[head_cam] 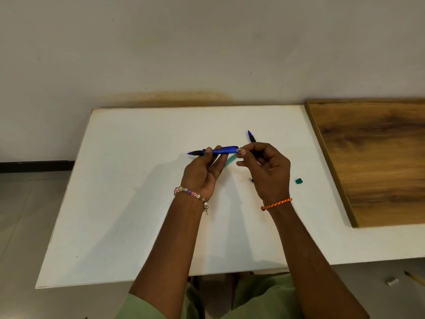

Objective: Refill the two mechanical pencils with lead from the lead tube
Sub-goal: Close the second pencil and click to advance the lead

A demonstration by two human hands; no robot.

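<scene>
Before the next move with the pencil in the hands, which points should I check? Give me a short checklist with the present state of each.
1. Left hand holds the blue pencil level above the table: ok.
2. Right hand pinches the pencil's back end: ok.
3. Back end open for lead: cannot tell, fingers cover it.
4. Green lead tube close by, under the hands: ok.
5. Tube's green cap off, lying on the table: ok.
6. Second pencil resting on the table behind the right hand: ok.
</scene>
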